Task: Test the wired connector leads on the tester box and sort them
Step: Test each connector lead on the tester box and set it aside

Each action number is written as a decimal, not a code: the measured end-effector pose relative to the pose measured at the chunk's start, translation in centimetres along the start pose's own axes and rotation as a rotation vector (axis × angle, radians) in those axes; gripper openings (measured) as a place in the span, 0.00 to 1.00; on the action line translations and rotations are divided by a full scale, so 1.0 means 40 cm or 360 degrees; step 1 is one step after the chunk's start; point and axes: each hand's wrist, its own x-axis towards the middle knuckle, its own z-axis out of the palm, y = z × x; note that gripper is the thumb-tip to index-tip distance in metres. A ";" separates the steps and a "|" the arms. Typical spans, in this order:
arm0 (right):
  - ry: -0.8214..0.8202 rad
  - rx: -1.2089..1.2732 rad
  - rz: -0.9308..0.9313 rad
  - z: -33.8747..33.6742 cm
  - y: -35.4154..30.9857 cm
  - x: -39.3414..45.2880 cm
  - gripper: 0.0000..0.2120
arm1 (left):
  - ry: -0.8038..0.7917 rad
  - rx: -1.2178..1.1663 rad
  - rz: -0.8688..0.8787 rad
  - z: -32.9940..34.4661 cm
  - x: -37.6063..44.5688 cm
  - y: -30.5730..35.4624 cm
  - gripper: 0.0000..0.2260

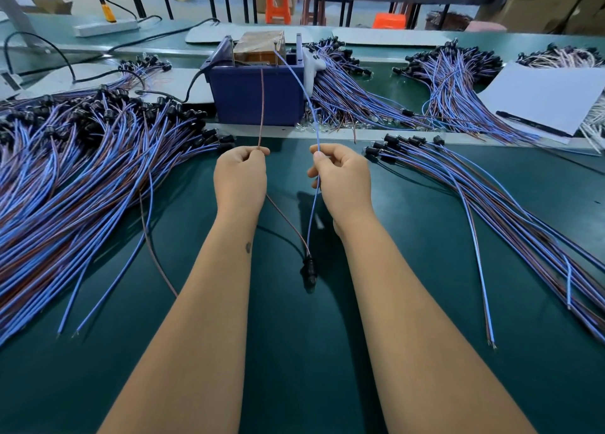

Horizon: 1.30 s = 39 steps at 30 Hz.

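Testing of one lead is in hand. Left hand (240,175) pinches the brown wire (261,106) between thumb and forefinger; right hand (340,175) pinches the blue wire (296,83) the same way, remaining fingers curled. Both wires run up and away from the pinch points toward the tester box (258,96), a blue bin standing at the far edge of the green mat (294,351). The blue wire's free end reaches a post at the top of the box; the brown wire's tip ends against the box front, and actual contact cannot be confirmed for either.

Below the hands, the two wires converge and meet at the black connector (309,270), which hangs between the forearms, beneath and behind the grips, near the mat or resting on it; which cannot be told.

Judgement on doing the step well: each bare tip should be pressed squarely onto its own terminal, with the two wires kept apart so the ends do not bridge. Gripping a little nearer the tips would steady the flexible ends. The connector should hang free, without strain at its joint.

Sorting: a large pile of leads (82,171) lies to the left, a smaller fanned group (474,188) to the right. Which holds tested items cannot be established. Further bundles (458,83) lie behind, beside a white sheet (540,99).
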 end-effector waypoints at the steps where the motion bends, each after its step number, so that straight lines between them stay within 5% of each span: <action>1: -0.0006 -0.0018 0.0001 0.000 0.000 0.000 0.08 | 0.0012 0.0001 -0.0006 -0.001 0.001 -0.001 0.12; 39: -0.0033 -0.0214 -0.0025 0.008 0.012 0.008 0.09 | 0.0160 -0.0281 -0.0117 -0.004 0.007 -0.004 0.10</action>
